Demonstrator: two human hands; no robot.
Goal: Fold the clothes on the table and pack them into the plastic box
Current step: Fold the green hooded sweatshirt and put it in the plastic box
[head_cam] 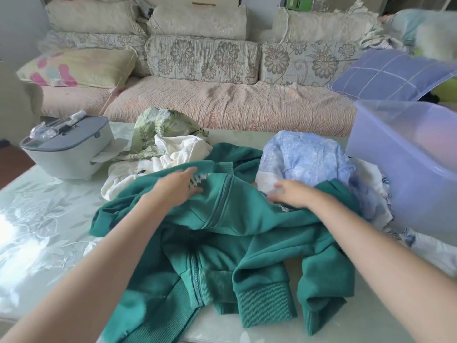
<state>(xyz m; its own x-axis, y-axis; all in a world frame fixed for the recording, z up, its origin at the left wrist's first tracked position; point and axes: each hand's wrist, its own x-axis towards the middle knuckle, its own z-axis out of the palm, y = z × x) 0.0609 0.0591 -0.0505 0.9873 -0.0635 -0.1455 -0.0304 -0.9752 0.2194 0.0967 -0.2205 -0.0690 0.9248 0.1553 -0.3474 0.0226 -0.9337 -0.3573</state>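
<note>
Jacket (222, 231), green with a zip, crumpled across near middle of table (49, 206), ribbed cuffs toward near edge; left hand (178, 189) flat on its upper part, fingers straight and gripping nothing; right hand (291, 194) on its right side, fingers blurred, so grip impossible to tell. Behind jacket, white top (173, 149) and leafy cloth (160, 125) heaped at far middle, blue cloth (304, 154) bunched to right. Box (408, 169), translucent plastic, at right edge just beside blue cloth; grey tub (66, 149) at far left; sofa (222, 102) beyond table.
</note>
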